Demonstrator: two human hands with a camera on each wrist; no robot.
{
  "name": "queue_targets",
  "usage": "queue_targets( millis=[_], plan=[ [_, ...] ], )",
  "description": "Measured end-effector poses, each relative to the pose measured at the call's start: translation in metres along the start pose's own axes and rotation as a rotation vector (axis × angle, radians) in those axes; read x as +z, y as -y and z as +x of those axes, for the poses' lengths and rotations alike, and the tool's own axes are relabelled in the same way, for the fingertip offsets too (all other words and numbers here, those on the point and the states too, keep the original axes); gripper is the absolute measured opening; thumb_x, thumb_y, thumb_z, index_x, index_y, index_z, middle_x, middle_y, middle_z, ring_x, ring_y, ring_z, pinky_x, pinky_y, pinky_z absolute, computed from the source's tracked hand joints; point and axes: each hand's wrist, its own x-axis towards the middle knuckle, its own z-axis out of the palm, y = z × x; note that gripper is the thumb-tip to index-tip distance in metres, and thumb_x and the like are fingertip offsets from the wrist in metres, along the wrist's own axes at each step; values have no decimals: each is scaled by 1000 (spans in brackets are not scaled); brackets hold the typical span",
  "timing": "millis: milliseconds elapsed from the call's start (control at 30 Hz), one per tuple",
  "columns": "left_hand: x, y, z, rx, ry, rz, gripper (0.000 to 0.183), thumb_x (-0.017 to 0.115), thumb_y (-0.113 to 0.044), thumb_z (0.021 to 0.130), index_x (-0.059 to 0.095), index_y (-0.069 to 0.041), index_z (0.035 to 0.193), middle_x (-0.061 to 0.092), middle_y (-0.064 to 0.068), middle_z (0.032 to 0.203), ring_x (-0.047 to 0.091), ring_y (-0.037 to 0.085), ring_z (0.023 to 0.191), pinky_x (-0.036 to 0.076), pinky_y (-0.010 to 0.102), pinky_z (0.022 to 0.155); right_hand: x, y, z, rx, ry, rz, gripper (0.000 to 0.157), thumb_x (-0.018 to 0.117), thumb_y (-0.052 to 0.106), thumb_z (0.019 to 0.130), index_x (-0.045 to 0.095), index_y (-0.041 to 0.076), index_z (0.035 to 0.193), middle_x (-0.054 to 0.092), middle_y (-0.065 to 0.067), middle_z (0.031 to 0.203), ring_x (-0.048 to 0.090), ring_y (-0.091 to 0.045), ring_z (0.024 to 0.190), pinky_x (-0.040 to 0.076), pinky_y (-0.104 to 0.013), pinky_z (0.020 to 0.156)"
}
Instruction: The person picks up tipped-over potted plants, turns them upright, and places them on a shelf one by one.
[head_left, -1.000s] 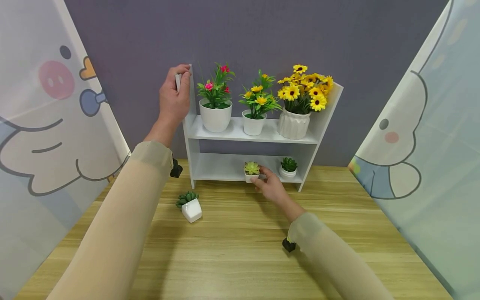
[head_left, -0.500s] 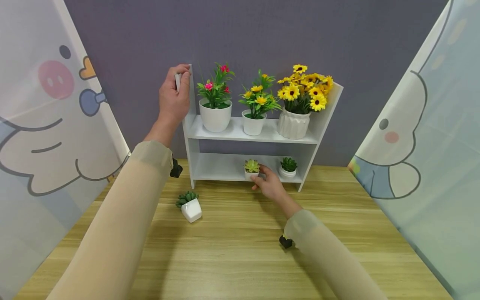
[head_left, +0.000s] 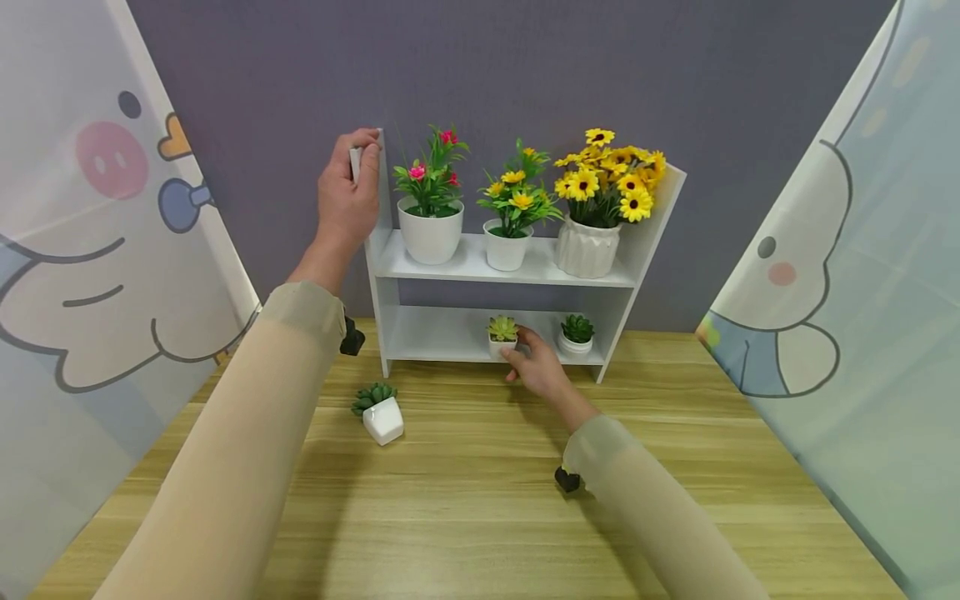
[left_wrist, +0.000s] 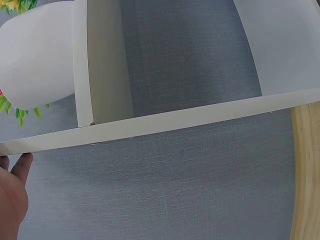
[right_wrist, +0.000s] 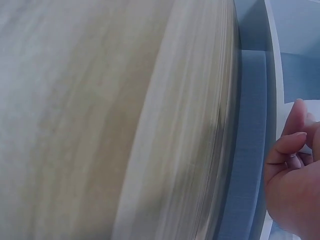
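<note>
My left hand (head_left: 348,185) grips the upper end of the left side panel of a white two-tier shelf (head_left: 510,278); the left wrist view shows part of that hand (left_wrist: 12,195) at the panel's edge. At the lower tier, my right hand (head_left: 542,368) pinches the small white pot of a light green succulent (head_left: 502,329). The pot looks upright at the tier's front; whether its base touches the board I cannot tell. In the right wrist view the hand (right_wrist: 295,175) hides most of the pot. A dark green succulent (head_left: 577,332) in a round white pot stands to its right.
On the upper tier stand a pink-flowered plant (head_left: 431,225), a yellow-flowered plant (head_left: 507,242) and a pot of yellow daisies (head_left: 588,246). Another succulent in a white pot (head_left: 384,421) lies tipped over on the wooden table (head_left: 450,500), in front of the shelf's left side.
My right hand has moved slightly forward, shifting the light green succulent a little back at the lower tier. The left hand keeps its grip on the side panel, unmoved.
</note>
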Motion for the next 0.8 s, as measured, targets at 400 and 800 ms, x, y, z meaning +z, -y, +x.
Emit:
queue_targets(
  millis=[400,800],
  plan=[
    [-1,1,-1,6,12,11,40,48,-38,119,60,-9,142,60,-1,160,53,13,152,44,31,122,-2,1,-1,52,42,59,71,63,27,114,29,9,173,38,-17,174,69,-9,70,53,-32,66],
    [-1,1,0,10,10,11,40,47,-39,119,61,-10,143,60,-3,160,56,13,147,45,32,118,-10,-12,-10,38,40,119,67,67,20,111,37,11,170,42,-14,173,73,-12,82,52,-31,63]
  ],
)
